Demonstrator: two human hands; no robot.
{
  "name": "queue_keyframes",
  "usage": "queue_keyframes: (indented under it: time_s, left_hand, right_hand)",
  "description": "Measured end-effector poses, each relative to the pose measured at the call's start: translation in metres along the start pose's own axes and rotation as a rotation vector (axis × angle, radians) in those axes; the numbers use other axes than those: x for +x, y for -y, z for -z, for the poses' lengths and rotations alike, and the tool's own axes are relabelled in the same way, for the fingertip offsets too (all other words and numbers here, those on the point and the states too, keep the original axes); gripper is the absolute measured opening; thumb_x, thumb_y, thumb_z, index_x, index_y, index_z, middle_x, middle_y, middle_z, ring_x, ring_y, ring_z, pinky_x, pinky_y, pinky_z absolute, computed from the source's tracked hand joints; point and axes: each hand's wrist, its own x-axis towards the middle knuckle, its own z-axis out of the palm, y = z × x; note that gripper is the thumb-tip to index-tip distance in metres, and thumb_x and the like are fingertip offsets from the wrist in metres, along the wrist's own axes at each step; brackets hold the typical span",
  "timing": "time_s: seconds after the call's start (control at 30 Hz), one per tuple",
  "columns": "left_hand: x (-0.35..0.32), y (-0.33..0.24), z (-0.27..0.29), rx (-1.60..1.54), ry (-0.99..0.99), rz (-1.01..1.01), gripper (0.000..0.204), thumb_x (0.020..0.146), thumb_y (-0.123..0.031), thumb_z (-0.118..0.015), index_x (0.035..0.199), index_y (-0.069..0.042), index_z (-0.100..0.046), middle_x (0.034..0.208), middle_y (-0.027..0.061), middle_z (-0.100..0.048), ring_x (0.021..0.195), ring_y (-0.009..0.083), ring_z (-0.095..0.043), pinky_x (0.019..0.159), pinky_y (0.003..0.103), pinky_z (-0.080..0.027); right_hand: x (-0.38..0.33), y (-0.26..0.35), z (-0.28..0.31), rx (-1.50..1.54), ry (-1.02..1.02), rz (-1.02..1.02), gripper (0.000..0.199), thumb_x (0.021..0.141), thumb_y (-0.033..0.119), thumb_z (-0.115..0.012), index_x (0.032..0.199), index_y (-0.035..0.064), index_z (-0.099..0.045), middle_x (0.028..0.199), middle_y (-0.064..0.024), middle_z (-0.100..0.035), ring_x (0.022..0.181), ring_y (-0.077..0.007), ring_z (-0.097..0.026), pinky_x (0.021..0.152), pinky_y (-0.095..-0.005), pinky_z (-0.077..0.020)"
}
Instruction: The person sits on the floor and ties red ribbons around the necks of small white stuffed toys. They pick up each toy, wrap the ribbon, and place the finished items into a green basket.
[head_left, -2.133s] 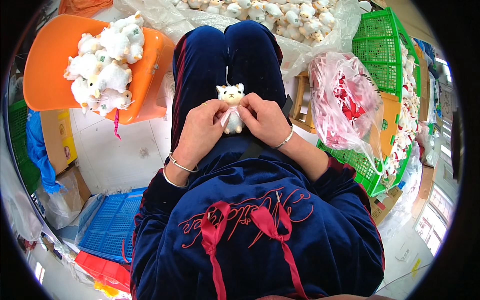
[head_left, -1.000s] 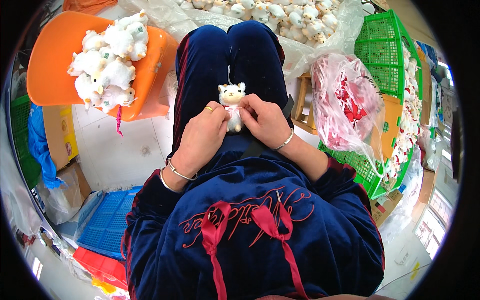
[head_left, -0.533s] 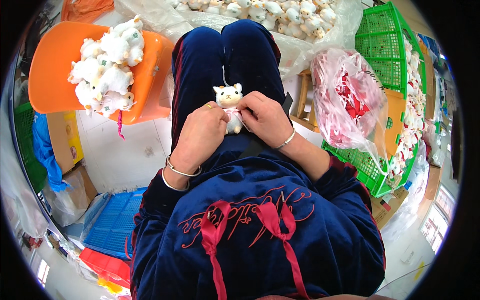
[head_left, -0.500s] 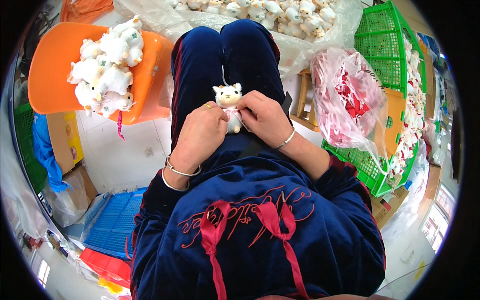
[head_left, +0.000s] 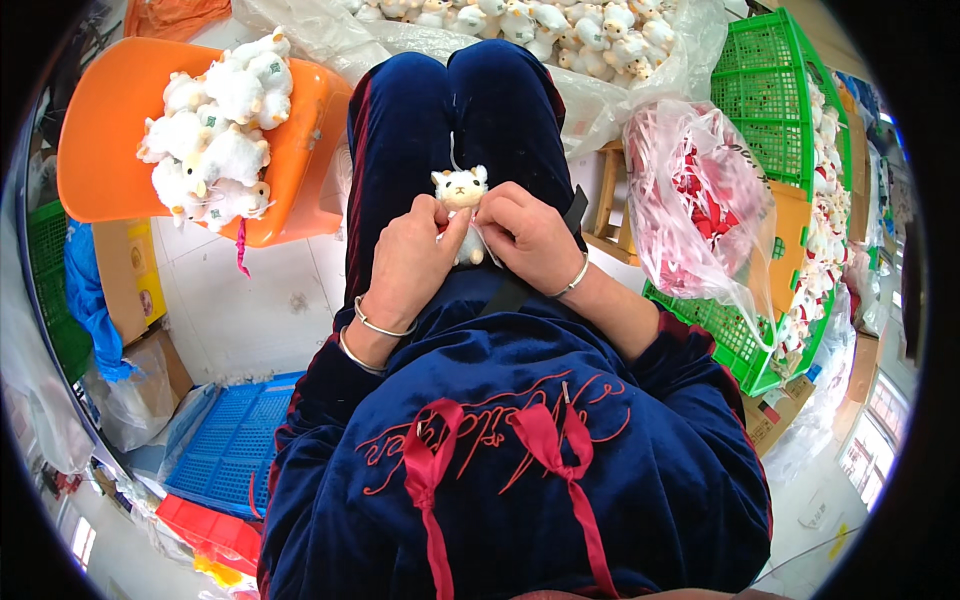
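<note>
A small white plush lamb (head_left: 460, 187) with yellowish horns and dark eyes sits upright on my lap, facing up at me. A thin white loop rises from its head. My left hand (head_left: 415, 250) is closed at the left of its neck, thumb laid across the front. From the other side my right hand (head_left: 535, 235) pinches at the neck, fingertips close to the left thumb. Between them is a narrow pale ribbon (head_left: 488, 243), mostly hidden by my fingers; its end hangs beside the lamb's body.
White plush lambs (head_left: 215, 140) are heaped on an orange chair (head_left: 110, 130) at the left. More fill a clear plastic sheet (head_left: 690, 50) beyond my knees. To the right are a bag of pink and red ribbons (head_left: 690, 200) and green crates (head_left: 760, 60). A blue crate (head_left: 230, 440) lies lower left.
My left hand has shifted right and its thumb now crosses the lamb's neck, covering the pink ribbon seen there before. The right hand stays nearly in place.
</note>
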Motion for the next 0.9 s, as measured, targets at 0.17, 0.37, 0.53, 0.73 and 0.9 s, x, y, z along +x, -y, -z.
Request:
queue_keyframes:
  time_s: [0.17,0.37,0.53,0.73,0.9]
  left_hand:
    - [-0.002,0.000,0.001,-0.035,0.037,-0.034,0.025,0.103,-0.025,-0.062,0.094,-0.002,-0.060,0.074,0.0223,-0.069,0.071,0.0416,-0.071,0.062,0.049,-0.055]
    - [-0.011,0.003,-0.009,-0.169,-0.098,-0.116,0.018,0.103,-0.017,-0.061,0.096,-0.001,-0.057,0.071,0.0232,-0.065,0.068,0.0421,-0.069,0.057,0.047,-0.052]
    - [-0.019,0.005,-0.012,-0.293,-0.094,-0.081,0.017,0.103,-0.013,-0.062,0.095,0.000,-0.056,0.067,0.0201,-0.063,0.061,0.0363,-0.068,0.054,0.041,-0.050]
    - [-0.023,0.006,-0.011,-0.328,-0.061,-0.052,0.019,0.103,-0.014,-0.065,0.093,0.000,-0.056,0.064,0.0162,-0.062,0.055,0.0270,-0.066,0.051,0.037,-0.048]
    - [-0.023,0.007,-0.010,-0.354,0.004,0.006,0.019,0.101,-0.013,-0.068,0.092,-0.001,-0.056,0.060,0.0126,-0.058,0.049,0.0215,-0.060,0.049,0.035,-0.044]
  right_hand:
    - [-0.001,-0.002,0.000,-0.039,-0.015,0.019,0.007,0.090,0.005,-0.069,0.091,0.0022,-0.063,0.101,-0.0124,-0.065,0.082,-0.0334,-0.068,0.071,-0.0387,-0.0570]
    - [-0.004,-0.008,-0.002,-0.007,-0.072,0.017,0.010,0.087,0.003,-0.072,0.085,0.0019,-0.062,0.101,-0.0109,-0.066,0.079,-0.0317,-0.068,0.069,-0.0374,-0.0567]
    - [-0.005,-0.006,0.001,-0.005,-0.072,-0.025,0.008,0.087,-0.001,-0.068,0.093,0.0015,-0.063,0.101,-0.0134,-0.065,0.082,-0.0325,-0.068,0.073,-0.0365,-0.0558]
    - [-0.001,0.010,0.021,0.042,-0.017,-0.319,0.020,0.102,0.016,-0.056,0.098,-0.0023,-0.064,0.090,-0.0220,-0.067,0.081,-0.0407,-0.066,0.074,-0.0434,-0.0537]
    - [0.007,0.013,0.012,-0.017,0.157,-0.370,0.035,0.105,0.027,-0.056,0.088,-0.0024,-0.064,0.077,-0.0249,-0.066,0.077,-0.0451,-0.067,0.070,-0.0479,-0.0528]
